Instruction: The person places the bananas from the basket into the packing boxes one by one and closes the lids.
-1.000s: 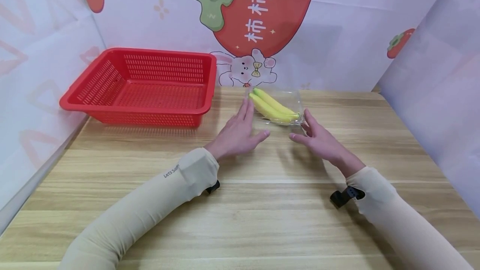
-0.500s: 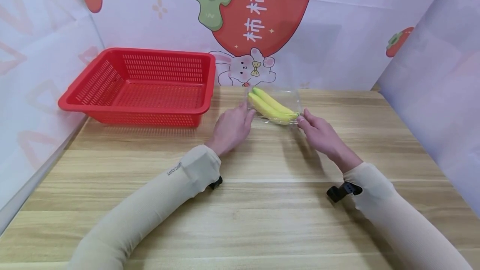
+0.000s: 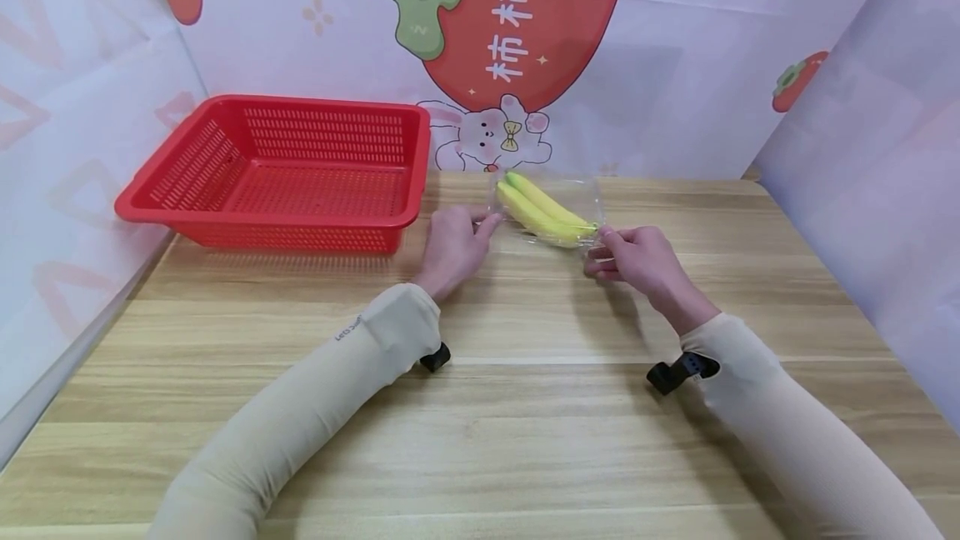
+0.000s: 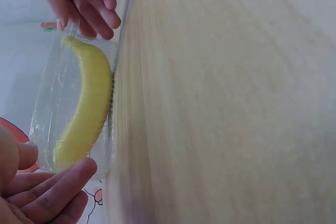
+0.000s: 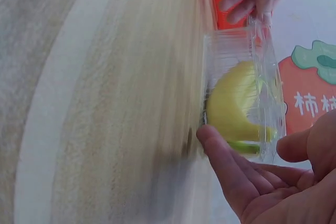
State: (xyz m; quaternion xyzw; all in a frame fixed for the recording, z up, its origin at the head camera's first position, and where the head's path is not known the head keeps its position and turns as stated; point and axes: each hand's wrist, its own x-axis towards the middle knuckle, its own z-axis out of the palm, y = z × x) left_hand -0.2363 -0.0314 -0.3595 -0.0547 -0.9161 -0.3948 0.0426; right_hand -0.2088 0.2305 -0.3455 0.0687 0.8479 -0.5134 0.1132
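A clear plastic box (image 3: 579,192) with two yellow bananas (image 3: 536,211) inside lies at the back of the wooden table. Their tips are green. My left hand (image 3: 452,247) holds the box's left end, thumb at the rim and fingers by the side wall. At the opposite end, my right hand (image 3: 647,263) pinches the right front corner between thumb and forefinger, its other fingers spread below. In the left wrist view, one banana (image 4: 86,108) shows through the transparent wall. Whether the box touches the table or is slightly raised, I cannot tell.
A red slotted basket (image 3: 300,237) stands at the back left, left of the box. Behind the table (image 3: 525,440) hangs a printed cloth (image 3: 697,90), with more cloth along both sides. Black wrist cameras sit under both sleeves.
Both hands were straighter-fingered beside the box; now they take hold of its two ends. The left hand has drawn leftward and turned. The box has barely moved.
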